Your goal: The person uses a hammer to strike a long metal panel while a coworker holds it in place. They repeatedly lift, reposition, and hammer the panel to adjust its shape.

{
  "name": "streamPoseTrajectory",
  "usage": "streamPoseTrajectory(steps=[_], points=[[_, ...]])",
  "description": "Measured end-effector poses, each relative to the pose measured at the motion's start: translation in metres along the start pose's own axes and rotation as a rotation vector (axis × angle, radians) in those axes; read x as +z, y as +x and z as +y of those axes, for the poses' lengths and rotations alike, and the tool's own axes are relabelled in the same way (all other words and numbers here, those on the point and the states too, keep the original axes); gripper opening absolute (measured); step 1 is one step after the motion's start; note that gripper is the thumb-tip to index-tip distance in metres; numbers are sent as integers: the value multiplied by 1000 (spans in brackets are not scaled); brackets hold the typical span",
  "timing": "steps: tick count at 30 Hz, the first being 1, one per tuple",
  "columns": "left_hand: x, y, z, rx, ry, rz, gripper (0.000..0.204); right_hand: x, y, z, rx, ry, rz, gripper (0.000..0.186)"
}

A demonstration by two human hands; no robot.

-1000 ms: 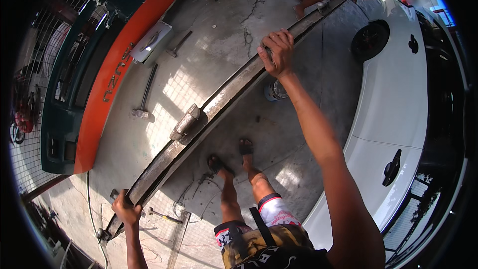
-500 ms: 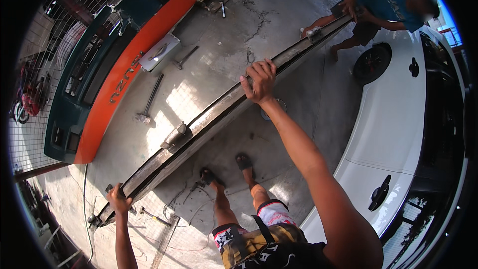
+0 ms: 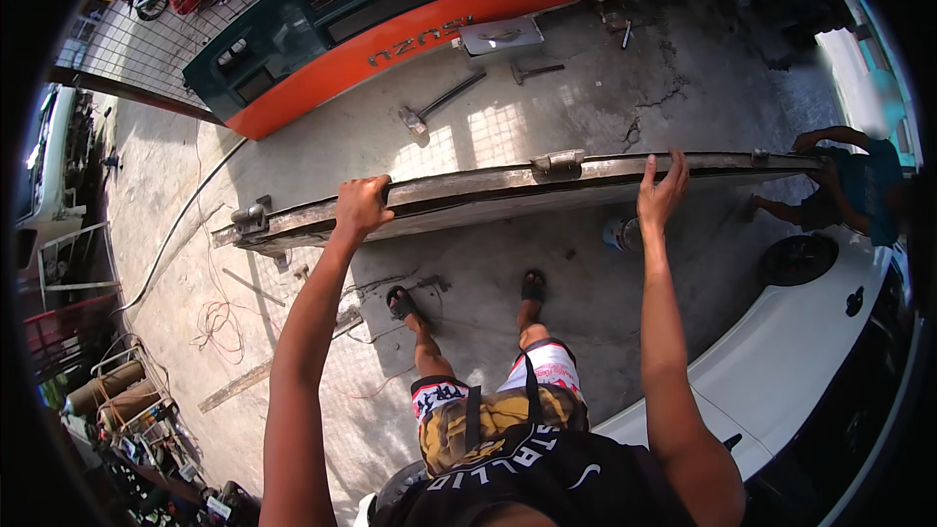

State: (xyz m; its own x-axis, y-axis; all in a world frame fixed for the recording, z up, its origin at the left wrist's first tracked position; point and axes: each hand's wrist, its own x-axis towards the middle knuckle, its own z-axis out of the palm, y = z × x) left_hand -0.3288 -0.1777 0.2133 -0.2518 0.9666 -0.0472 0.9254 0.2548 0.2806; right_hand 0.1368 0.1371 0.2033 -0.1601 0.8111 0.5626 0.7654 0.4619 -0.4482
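There is one left hand point(image 3: 363, 207), one right hand point(image 3: 662, 197), one long metal panel point(image 3: 468, 191) with three fittings point(image 3: 558, 162), two hammers point(image 3: 415, 121) beyond it, two black sandals point(image 3: 533, 285), one bucket point(image 3: 618, 235), one co-worker point(image 3: 876, 181).

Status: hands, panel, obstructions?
Left hand gripping long metal panel by its edge; right hand open against it. Co-worker at panel's right end. White car nearby, right side.

A long, scuffed metal panel point(image 3: 468, 193) (hinge-like lugs point(image 3: 559, 162) along its edge) stretches crosswise.
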Motion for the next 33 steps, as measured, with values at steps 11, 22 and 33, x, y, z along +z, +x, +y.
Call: streamPoseTrajectory(steps=[11, 22, 33], points=[[-2, 4, 6, 39, -43, -33, 40, 79, -60, -280, -321, 211, -165, 36], [7, -2, 3, 118, -120, 49, 40, 98, -76, -285, -54, -103, -685, 60], [-1, 4, -18, 147, -228, 53, 49, 112, -63, -296, -154, -107, -656, 60]])
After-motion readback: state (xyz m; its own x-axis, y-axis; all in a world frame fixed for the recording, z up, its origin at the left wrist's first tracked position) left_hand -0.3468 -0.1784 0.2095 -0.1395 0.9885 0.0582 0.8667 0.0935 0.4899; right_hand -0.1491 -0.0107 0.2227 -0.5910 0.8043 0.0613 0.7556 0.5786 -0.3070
